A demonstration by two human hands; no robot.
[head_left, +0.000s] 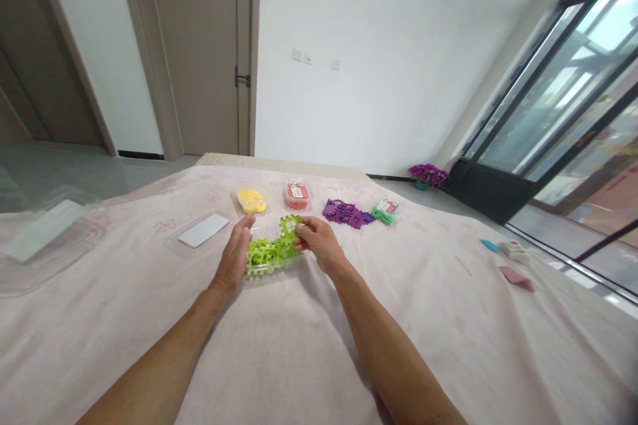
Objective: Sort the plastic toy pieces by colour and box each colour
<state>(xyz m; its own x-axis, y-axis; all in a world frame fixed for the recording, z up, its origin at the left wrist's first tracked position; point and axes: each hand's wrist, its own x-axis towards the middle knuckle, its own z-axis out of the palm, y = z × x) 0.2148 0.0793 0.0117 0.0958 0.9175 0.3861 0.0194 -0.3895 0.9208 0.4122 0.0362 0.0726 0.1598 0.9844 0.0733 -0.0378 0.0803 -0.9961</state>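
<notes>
A clear plastic box full of lime-green interlocking pieces sits on the pink tablecloth in front of me. My left hand rests against the box's left side, fingers curved along its edge. My right hand is closed in a pinch on a green grid-shaped piece that stands up at the box's far right. Both forearms reach in from the bottom of the view.
Behind the box stand a box of yellow pieces, a box of red pieces, a loose heap of purple pieces and a green box. A clear lid with a white card lies left. Small items lie right.
</notes>
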